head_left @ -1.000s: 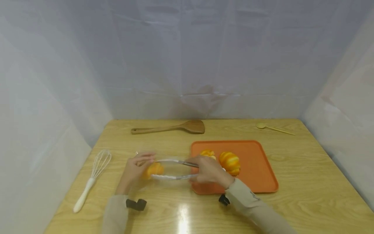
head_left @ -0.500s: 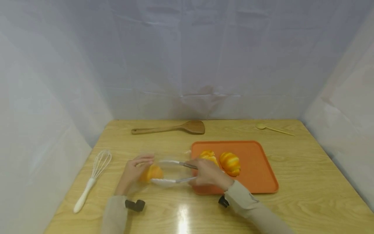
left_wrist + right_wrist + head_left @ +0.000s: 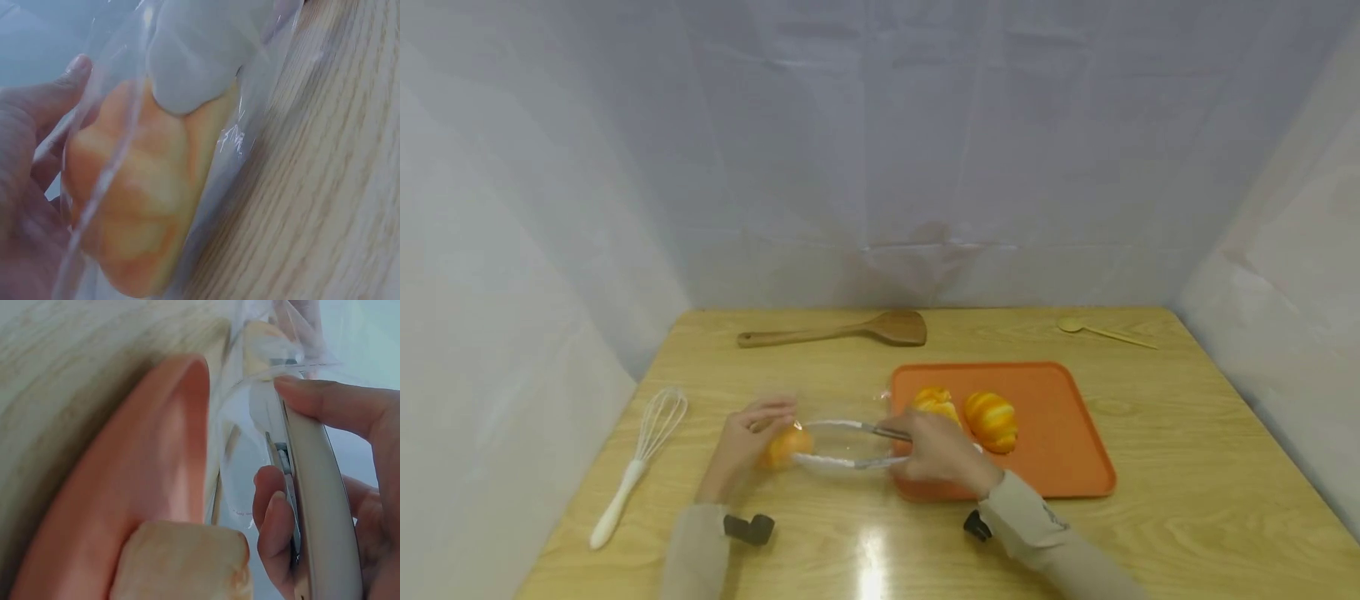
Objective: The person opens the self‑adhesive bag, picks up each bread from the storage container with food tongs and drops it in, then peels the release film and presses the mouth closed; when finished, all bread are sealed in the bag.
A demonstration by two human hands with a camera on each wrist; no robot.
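Note:
My left hand (image 3: 748,433) holds a clear plastic bag (image 3: 247,134), its thumb and fingers round the side. Inside the bag sits an orange-yellow bread roll (image 3: 144,175). The pale, rounded tip of the tongs (image 3: 200,56) reaches into the bag and overlaps the roll's upper end in the left wrist view. My right hand (image 3: 943,450) grips the tongs' handles (image 3: 322,506) near the tray's left side, thumb on one arm and fingers curled at the other. In the head view the tongs' arms stand apart, pointing left at the roll.
An orange tray (image 3: 1052,433) holds a striped croissant (image 3: 990,421) and another bread piece (image 3: 932,397), partly behind my right hand. A whisk (image 3: 638,467) lies at left, a wooden spatula (image 3: 880,327) at the back, and a small spoon (image 3: 1105,332) back right.
The roll has shifted slightly left and down in the bag. The tongs' tips spread a little, then came nearer each other. Both hands stay in nearly the same places.

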